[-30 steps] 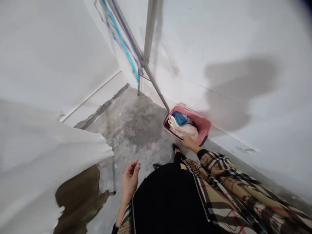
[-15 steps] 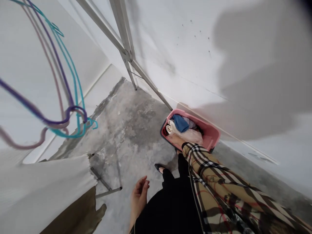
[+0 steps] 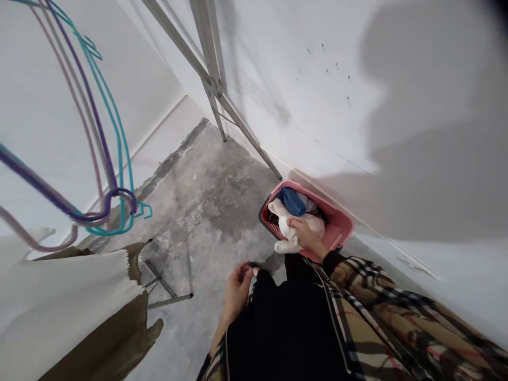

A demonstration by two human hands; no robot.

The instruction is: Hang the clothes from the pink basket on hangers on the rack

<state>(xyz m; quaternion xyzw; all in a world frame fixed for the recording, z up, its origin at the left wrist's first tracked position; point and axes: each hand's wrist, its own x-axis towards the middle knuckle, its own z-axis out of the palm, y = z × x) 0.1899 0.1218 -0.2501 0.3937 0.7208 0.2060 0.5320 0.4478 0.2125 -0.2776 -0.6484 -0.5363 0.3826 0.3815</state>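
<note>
My right hand (image 3: 305, 236) is closed on a white garment (image 3: 286, 226) over the pink laundry basket (image 3: 340, 222). Part of the garment hangs past the basket's near rim, and the rest lies inside. A blue cloth (image 3: 292, 201) sits in the basket behind it, among other clothes that are partly hidden. Low in front of my body, my left hand (image 3: 239, 286) has loosely bent fingers with the thumb apart, and I see nothing in it.
Blue, purple and pink hangers (image 3: 113, 196) hang at the left. Below them is a pale cloth with a brown underside (image 3: 103, 338). A metal rack's crossed legs (image 3: 214, 87) stand against the white wall, beside the basket on the concrete floor (image 3: 214, 211).
My right hand has lifted the white garment and drawn it toward me, partly over the basket's rim. My left hand has moved up and right, toward the basket.
</note>
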